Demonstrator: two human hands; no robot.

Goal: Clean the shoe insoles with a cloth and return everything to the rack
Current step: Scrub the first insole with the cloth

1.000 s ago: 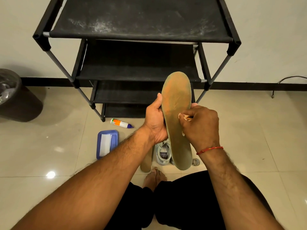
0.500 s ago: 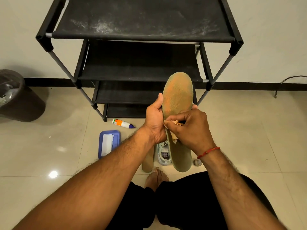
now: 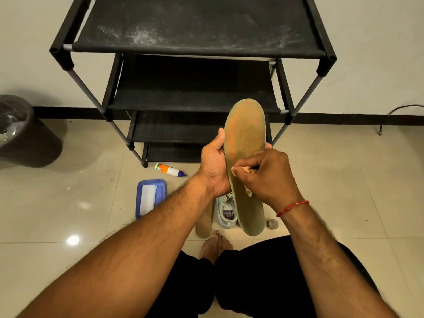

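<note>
My left hand grips a greenish-tan insole by its left edge and holds it upright in front of the black shoe rack. An orange stain runs down the insole's upper half. My right hand pinches a small pale cloth and presses it against the insole's middle. On the floor below lie a second insole and a light-coloured shoe, both partly hidden by my hands.
A blue tray holding a white sheet lies on the tiled floor at left, with an orange-and-white bottle beyond it. A dark bin stands at far left. A small round lid sits right of the shoe. My bare foot is below.
My right hand with the cloth has slid leftward across the insole's middle, then eased back slightly. The left hand has kept the insole steady.
</note>
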